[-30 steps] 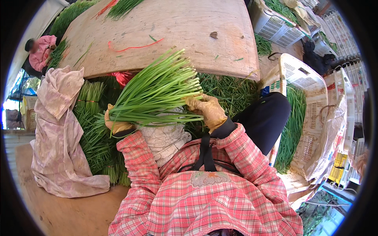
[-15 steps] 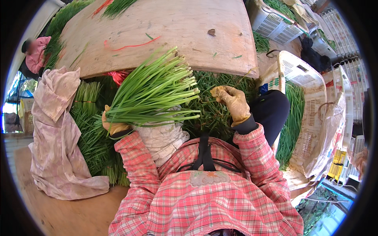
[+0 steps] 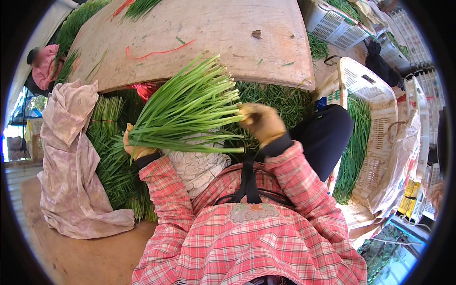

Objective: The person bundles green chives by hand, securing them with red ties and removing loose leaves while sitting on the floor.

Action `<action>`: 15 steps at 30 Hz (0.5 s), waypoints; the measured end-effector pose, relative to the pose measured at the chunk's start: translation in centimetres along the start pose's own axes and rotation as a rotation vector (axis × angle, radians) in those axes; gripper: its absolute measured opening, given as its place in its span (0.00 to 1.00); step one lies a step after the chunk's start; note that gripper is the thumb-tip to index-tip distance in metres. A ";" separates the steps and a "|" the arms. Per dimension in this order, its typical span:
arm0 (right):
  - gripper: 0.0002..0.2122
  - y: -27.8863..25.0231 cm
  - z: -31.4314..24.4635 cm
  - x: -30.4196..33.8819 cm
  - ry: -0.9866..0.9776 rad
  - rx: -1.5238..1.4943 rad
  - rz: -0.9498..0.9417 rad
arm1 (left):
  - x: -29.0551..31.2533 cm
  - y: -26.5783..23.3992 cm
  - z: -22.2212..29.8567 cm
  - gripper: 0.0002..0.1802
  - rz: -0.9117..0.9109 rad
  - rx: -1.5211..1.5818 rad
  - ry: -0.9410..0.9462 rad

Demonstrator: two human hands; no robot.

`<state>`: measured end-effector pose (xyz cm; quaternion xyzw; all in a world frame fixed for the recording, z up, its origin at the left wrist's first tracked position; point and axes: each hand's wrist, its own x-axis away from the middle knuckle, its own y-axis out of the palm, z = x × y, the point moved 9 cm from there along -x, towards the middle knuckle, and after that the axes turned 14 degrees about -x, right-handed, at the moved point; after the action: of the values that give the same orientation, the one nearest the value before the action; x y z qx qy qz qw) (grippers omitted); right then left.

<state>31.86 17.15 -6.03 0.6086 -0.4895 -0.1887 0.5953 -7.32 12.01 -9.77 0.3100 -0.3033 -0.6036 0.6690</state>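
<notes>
My left hand, in a soiled tan glove, is closed round the leafy end of a large bunch of garlic chives. The bunch fans out over my lap, its pale stalk ends pointing right. My right hand, gloved too and slightly blurred, reaches those ends, its fingertips pinched at the stalks near the bunch's right edge. Beneath the bunch lies a whitish patterned cloth on my lap. Loose green trimmings are heaped beyond my right hand.
A wooden board spans the far side, with a red strip on it. Tied chives lie at left beside a draped cloth. A white crate with chives stands at right. Far left sits a person in pink.
My right hand has moved left, from above the trimmings to the stalk ends of the bunch. My left hand keeps its grip in nearly the same place.
</notes>
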 end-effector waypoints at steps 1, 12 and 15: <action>0.08 1.2 -2.4 0.7 -0.032 0.034 -0.227 | 0.0 -2.3 0.3 0.17 0.085 0.032 0.057; 0.14 2.0 2.5 0.7 0.079 0.330 0.024 | -0.6 2.7 0.0 0.19 0.076 -0.183 0.066; 0.11 -0.1 3.4 -0.8 0.117 0.168 0.082 | -0.4 1.8 -0.6 0.18 0.109 -0.135 -0.124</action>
<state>28.75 15.97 -7.16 0.6458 -0.4925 -0.0864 0.5770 -5.75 12.58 -8.74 0.2094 -0.3192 -0.6035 0.7001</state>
